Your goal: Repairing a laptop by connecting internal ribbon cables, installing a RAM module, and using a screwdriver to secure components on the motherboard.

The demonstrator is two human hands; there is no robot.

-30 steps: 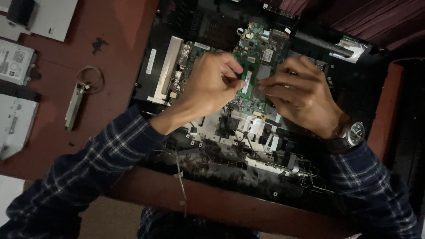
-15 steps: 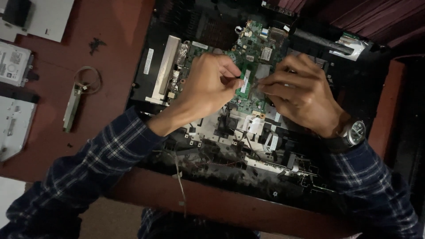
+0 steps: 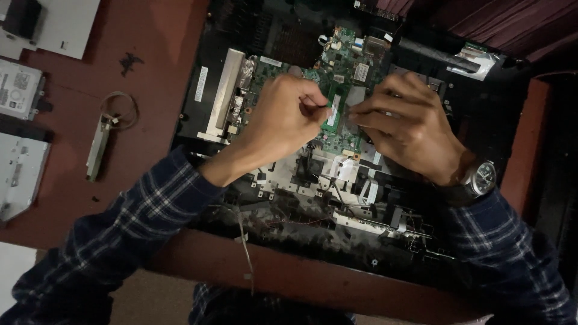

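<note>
Working over the opened laptop chassis [image 3: 289, 60] on the desk [image 3: 156, 54], you are pinching both the left hand [image 3: 283, 117] and right hand [image 3: 409, 129] on the memory module [image 3: 333, 111], mid-board; its seating is looking unfinished.

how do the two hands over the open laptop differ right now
The left hand is curled into a near fist, fingertips pinching at the small green module; the right hand is flatter, fingers stretched toward the module from the other side. The right wrist wears a wristwatch; the left wrist is bare. Both have blue plaid sleeves and work over the green circuit board.
</note>
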